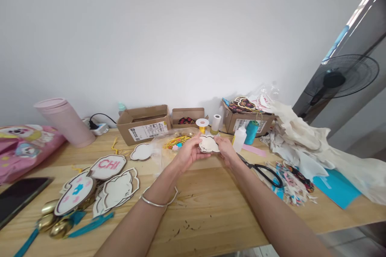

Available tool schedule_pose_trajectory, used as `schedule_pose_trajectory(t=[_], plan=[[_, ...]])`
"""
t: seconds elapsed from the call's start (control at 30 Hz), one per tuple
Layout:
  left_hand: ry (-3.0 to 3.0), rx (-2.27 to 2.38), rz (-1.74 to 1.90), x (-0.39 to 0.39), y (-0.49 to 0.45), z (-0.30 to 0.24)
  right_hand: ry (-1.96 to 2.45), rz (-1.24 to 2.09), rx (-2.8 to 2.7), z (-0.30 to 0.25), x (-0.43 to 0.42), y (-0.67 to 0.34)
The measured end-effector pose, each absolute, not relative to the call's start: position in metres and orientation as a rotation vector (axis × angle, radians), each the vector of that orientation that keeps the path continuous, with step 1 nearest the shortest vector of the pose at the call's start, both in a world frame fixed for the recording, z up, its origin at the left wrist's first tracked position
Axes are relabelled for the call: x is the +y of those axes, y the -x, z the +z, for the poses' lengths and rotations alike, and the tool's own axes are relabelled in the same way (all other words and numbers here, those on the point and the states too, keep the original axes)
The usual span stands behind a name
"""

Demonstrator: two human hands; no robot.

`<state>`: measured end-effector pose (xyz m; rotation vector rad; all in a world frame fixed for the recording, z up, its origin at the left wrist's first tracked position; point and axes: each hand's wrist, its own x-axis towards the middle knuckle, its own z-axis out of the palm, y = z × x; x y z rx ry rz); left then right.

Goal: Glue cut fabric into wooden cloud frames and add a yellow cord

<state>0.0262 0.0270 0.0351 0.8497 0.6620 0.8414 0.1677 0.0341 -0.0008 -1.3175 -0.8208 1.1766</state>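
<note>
Both my hands hold a small cloud-shaped wooden cutout (pixel 208 143) above the middle of the wooden table (pixel 211 204). My left hand (pixel 190 151) grips its left edge with thumb on top. My right hand (pixel 225 149) pinches its right edge. A silver bangle (pixel 157 200) circles my left wrist. Just behind the cutout lies a clear plastic bag (pixel 169 142) with yellow cord and coloured bits in it.
More cloud-shaped cutouts (pixel 105 180), one reading "CHI", gold bells and teal tassels lie at left. Black scissors (pixel 265 170), a glue bottle (pixel 239 138), a teal thread spool (pixel 251 131), cardboard boxes (pixel 143 124), a pink tumbler (pixel 66 122), a phone (pixel 21 194) and a fan (pixel 343 76) surround them.
</note>
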Motion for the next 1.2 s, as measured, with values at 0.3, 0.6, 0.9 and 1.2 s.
schedule_pose_trajectory(t=[0.3,0.6,0.9,1.2], plan=[[-0.931,0.737,0.790,0.025,-0.026,0.036,1.338,1.256,-0.791,0.000,0.035,-0.167],[-0.940,0.731,0.790,0.025,-0.023,0.033,1.332,1.130,-0.866,-0.011,0.041,-0.173],[-1.162,0.702,0.808,0.026,-0.021,0.031,1.275,0.902,-1.035,-0.012,0.044,-0.175],[-1.505,0.588,0.893,0.023,-0.019,0.034,1.167,0.589,-1.226,0.006,0.031,-0.176]])
